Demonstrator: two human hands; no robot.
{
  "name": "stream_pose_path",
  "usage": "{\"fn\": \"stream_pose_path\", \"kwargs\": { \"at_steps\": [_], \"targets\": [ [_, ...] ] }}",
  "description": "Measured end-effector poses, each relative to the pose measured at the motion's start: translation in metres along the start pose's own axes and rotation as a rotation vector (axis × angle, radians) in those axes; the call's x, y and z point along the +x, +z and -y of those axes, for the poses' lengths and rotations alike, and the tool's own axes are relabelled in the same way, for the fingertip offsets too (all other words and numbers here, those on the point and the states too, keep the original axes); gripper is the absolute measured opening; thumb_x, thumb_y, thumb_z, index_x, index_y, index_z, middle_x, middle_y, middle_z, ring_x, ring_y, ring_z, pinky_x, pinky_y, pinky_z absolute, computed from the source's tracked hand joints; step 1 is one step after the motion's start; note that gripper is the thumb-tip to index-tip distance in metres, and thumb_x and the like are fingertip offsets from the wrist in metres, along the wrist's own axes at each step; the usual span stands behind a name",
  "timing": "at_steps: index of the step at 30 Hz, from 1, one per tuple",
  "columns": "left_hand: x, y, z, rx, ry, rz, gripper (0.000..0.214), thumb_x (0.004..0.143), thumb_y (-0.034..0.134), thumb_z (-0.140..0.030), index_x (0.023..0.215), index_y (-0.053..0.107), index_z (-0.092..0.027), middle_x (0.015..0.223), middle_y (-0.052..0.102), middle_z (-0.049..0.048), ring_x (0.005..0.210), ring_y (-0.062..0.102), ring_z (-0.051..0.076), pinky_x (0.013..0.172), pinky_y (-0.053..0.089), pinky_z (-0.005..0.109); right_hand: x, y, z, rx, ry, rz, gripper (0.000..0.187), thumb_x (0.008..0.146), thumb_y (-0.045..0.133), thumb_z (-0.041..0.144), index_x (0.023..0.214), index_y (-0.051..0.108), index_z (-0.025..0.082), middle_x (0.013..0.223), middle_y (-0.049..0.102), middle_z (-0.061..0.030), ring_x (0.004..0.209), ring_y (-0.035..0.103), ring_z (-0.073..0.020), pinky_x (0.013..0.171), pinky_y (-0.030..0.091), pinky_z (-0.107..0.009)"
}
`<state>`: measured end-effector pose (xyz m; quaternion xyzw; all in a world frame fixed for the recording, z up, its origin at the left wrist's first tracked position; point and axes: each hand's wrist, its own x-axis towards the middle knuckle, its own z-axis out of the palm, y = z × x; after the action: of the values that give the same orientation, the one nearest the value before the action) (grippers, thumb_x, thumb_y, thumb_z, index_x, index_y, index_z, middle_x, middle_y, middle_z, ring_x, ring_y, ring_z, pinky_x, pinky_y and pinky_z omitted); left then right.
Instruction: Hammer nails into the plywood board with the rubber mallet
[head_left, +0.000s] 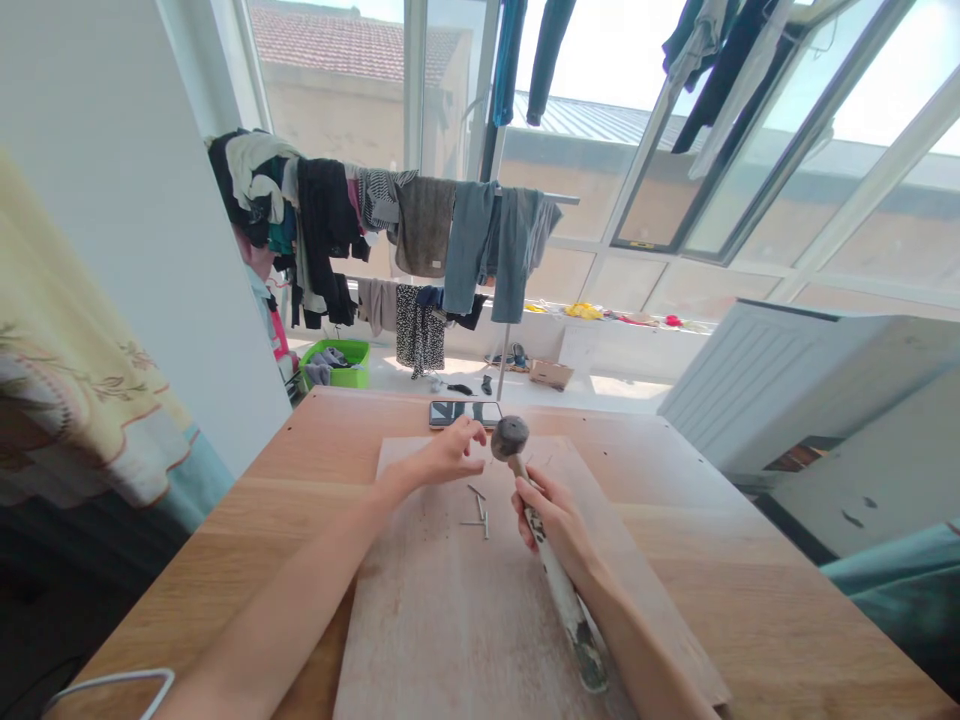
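my right hand [555, 525] is closed around the handle of the hammer [568, 600], which hangs above the middle of the board [442, 630]. its head is raised and points toward 11 o'clock, and the worn handle end trails to 5 o'clock along my forearm. at 9 o'clock from the head, just beside it, my left hand [446, 458] rests on the board with its fingertips drawn together; whether they pinch a nail is too small to tell. a few loose nails [478, 512] lie on the board between my hands. the board lies on the wooden surface [750, 600]. a phone [465, 412] lies flat at the board's 12 o'clock edge. a white cable [112, 685] loops at 8 o'clock.
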<state>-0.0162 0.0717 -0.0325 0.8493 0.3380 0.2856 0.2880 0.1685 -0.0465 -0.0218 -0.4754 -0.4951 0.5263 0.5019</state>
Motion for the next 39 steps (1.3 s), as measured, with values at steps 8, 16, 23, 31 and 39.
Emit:
{"fn": "stream_pose_path", "kwargs": {
  "at_steps": [8, 16, 23, 31, 39],
  "targets": [
    [-0.007, -0.021, -0.017, 0.183, 0.005, 0.4, 0.013, 0.067, 0.073, -0.017, 0.08, 0.07, -0.019, 0.096, 0.053, 0.0019, 0.081, 0.057, 0.015, 0.071, 0.046, 0.023, -0.001, -0.001, 0.005, 0.003, -0.017, -0.057, 0.038, 0.079, 0.067, 0.052, 0.095, 0.06, 0.018, 0.062, 0.054, 0.0082, 0.031, 0.047, -0.0049, 0.027, 0.034, -0.017],
    [-0.006, -0.025, -0.021, 0.415, -0.061, 0.396, 0.015, 0.066, 0.072, -0.017, 0.081, 0.069, -0.017, 0.082, 0.065, 0.0021, 0.069, 0.058, 0.016, 0.058, 0.041, 0.024, -0.001, -0.001, 0.007, 0.006, -0.028, -0.097, 0.039, 0.077, 0.068, 0.053, 0.093, 0.059, 0.019, 0.061, 0.053, 0.0085, 0.031, 0.046, -0.0054, 0.028, 0.033, -0.018],
    [-0.005, -0.026, -0.03, 0.505, -0.016, 0.375, 0.007, 0.068, 0.072, -0.017, 0.074, 0.069, -0.017, 0.099, 0.065, 0.0056, 0.077, 0.061, 0.017, 0.063, 0.044, 0.024, -0.001, -0.002, 0.007, 0.002, -0.024, -0.1, 0.035, 0.077, 0.067, 0.051, 0.09, 0.058, 0.02, 0.061, 0.054, 0.0082, 0.031, 0.046, -0.0055, 0.028, 0.034, -0.018],
    [-0.004, -0.04, -0.027, 0.386, -0.137, 0.239, 0.019, 0.076, 0.061, -0.011, 0.091, 0.069, -0.018, 0.077, 0.068, 0.0001, 0.065, 0.059, 0.014, 0.057, 0.038, 0.021, -0.002, -0.002, 0.009, 0.004, -0.027, -0.105, 0.036, 0.077, 0.068, 0.053, 0.085, 0.058, 0.019, 0.061, 0.055, 0.0074, 0.031, 0.045, -0.0047, 0.027, 0.032, -0.018],
    [-0.004, -0.036, -0.018, 0.292, -0.077, 0.224, 0.015, 0.072, 0.063, -0.009, 0.078, 0.074, -0.018, 0.072, 0.067, 0.0003, 0.063, 0.057, 0.014, 0.057, 0.038, 0.021, 0.0, -0.005, 0.003, 0.005, -0.029, -0.096, 0.037, 0.079, 0.068, 0.052, 0.092, 0.059, 0.019, 0.062, 0.055, 0.0077, 0.031, 0.046, -0.0055, 0.027, 0.034, -0.018]
  ]
}}
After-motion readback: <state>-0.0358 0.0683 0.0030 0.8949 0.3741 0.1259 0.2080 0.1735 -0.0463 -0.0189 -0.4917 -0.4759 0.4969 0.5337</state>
